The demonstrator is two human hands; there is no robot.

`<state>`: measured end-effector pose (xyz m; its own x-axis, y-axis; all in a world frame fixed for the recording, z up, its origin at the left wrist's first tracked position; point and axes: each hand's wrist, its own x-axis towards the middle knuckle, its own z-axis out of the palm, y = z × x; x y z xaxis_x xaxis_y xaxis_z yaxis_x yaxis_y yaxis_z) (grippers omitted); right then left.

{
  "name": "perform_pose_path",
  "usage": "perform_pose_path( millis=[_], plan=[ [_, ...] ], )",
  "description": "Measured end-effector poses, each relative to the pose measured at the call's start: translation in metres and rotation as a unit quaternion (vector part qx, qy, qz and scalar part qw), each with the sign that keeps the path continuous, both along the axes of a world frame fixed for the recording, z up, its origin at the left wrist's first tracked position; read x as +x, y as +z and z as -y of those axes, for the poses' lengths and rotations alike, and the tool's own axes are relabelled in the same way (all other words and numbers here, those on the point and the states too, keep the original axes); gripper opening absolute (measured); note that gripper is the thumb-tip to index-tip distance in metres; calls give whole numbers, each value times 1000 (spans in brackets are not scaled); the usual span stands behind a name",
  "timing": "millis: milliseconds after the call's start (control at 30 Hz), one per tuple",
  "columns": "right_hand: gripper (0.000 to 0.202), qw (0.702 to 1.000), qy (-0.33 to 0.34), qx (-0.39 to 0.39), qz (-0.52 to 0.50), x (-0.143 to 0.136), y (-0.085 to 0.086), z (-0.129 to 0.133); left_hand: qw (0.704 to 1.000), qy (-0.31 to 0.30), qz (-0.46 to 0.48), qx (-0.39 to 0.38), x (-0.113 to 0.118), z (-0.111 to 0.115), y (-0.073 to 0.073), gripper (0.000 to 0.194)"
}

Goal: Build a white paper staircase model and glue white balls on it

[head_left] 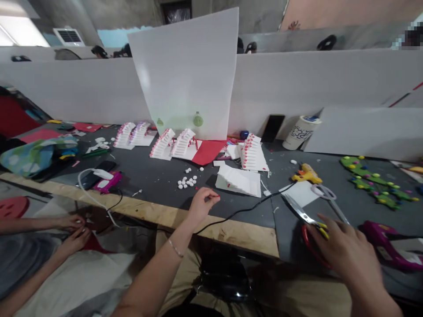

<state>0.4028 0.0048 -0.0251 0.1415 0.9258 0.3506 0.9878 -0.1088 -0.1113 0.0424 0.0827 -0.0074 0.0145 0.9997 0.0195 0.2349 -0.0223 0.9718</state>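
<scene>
My left hand (200,206) is closed in a pinch above the table's front edge, with a small red piece (217,197) at its fingertips; its exact kind is too small to tell. My right hand (345,251) curls around the handles of a pair of scissors (302,213), whose blades point away to the left. A folded white paper staircase (236,179) lies just beyond my left hand, near a cluster of small white balls (187,182). More white paper staircases with red-tipped edges (253,152) stand behind it. A yellow glue gun (307,174) lies beyond the scissors.
A white board (188,75) stands upright at the back. A black cable (238,210) crosses the front edge. Right are a purple device (393,246), green decorated strips (376,180) and a patterned cup (299,134). At left, another person's hands (77,231) work below the table.
</scene>
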Motion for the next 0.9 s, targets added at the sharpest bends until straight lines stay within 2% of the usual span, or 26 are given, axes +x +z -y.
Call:
perform_pose_path(
  millis=[33,133,200,300,500,900],
  plan=[
    [42,999,30,13,12,-11,6,-5,999,5,-31,25,6,-6,0,13],
    [34,987,143,60,-50,-50,16,-35,995,-10,-94,44,28,-21,-2,6],
    [31,972,209,63,-89,-75,15,-59,990,-22,-130,45,42,-28,-5,6],
    [32,959,255,49,-114,-105,8,-90,984,-20,-171,51,56,-36,-10,10],
    [39,956,267,35,-114,-125,-7,-117,973,-6,-223,66,63,-46,-17,12],
    [36,959,253,66,-108,-127,-19,-121,957,14,-272,97,67,-54,-22,11]
  ],
)
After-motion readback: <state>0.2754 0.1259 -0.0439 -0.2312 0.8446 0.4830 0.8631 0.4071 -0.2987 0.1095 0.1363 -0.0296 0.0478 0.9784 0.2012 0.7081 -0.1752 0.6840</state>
